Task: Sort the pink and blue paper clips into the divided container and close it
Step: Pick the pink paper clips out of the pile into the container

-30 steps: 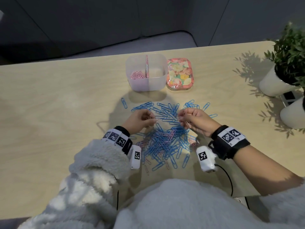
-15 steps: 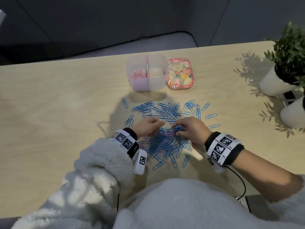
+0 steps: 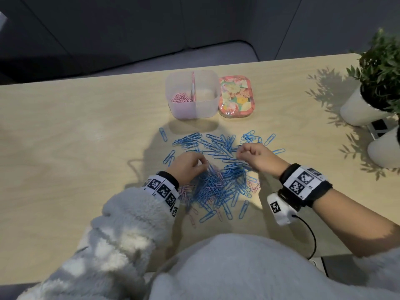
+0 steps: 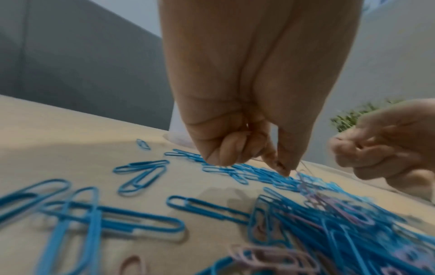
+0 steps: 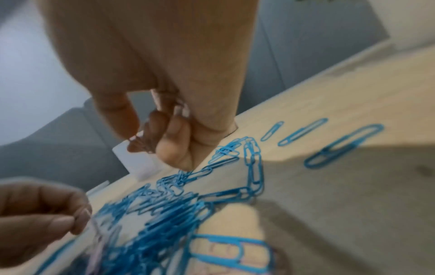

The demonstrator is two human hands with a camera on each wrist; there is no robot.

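A heap of blue paper clips (image 3: 225,169) mixed with a few pink ones (image 3: 253,186) lies on the wooden table (image 3: 65,148). Behind it stands the clear divided container (image 3: 207,109), open, with pink clips (image 3: 180,97) in its left compartment. The floral lid (image 3: 236,96) lies to its right. My left hand (image 3: 203,164) is low over the heap, thumb and forefinger pinching a thin pink clip (image 4: 306,169). My right hand (image 3: 244,151) hovers over the heap's far right, fingers curled round several pink clips (image 5: 139,142).
Two white plant pots (image 3: 363,109) (image 3: 385,148) stand at the table's right edge, with a small marker card (image 3: 377,127) between them. Loose blue clips (image 3: 163,134) are scattered around the heap. A cable (image 3: 311,234) runs from my right wrist camera.
Both hands dropped from above the heap onto it. My right hand has since risen and moved forward, while my left stays low and pinches a pink clip.
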